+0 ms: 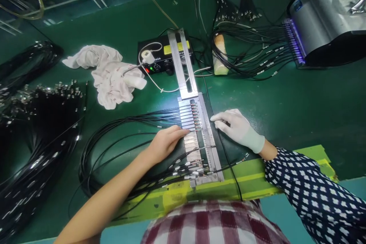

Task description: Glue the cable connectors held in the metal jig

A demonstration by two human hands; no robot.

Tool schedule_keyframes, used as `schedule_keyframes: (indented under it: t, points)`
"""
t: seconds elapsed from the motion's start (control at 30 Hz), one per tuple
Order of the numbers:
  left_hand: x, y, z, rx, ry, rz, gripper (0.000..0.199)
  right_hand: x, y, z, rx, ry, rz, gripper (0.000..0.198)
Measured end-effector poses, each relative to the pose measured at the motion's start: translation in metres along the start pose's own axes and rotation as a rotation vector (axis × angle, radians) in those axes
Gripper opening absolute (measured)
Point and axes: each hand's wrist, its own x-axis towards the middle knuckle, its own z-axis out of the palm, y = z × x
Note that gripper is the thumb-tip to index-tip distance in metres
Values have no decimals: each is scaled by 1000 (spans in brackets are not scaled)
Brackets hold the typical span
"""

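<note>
A metal slotted fixture (208, 133) lies on the bench in front of me. Several black cables (168, 113) run side by side into its upper slots, their small metal ends in a row along the middle channel. My bare left hand (165, 143) rests at the fixture's left edge, fingertips together on the lowest cable in that row; the fingertips partly hide it. To the right of the fixture is my right hand (238, 126) in a white glove, thumb and forefinger pointing left with nothing visible between them. More loose cable ends (188, 169) lie across the fixture's lower part.
A black control box (160, 59) stands behind the fixture, under a slotted metal arm (183, 65). White cloth (111, 78) lies to its left. Large cable bundles (42, 141) fill the left side. A silver machine (326, 19) with cables in its glowing front stands at right.
</note>
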Motion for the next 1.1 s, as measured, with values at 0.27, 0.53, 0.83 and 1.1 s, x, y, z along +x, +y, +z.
schedule_keyframes:
  t: [0.27, 0.53, 0.83, 1.1]
  points:
    - [2, 6, -2, 261, 18, 189, 35, -1, -3, -2, 13, -20, 8, 21]
    - [4, 8, -1, 61, 23, 74, 30, -1, -2, -2, 5, -22, 6, 22]
    - [-15, 21, 1, 325, 57, -74, 40, 1, 1, -1, 27, -25, -17, 23]
    - [-10, 7, 3, 323, 37, 0, 32, 2, -1, -2, 31, -17, 2, 22]
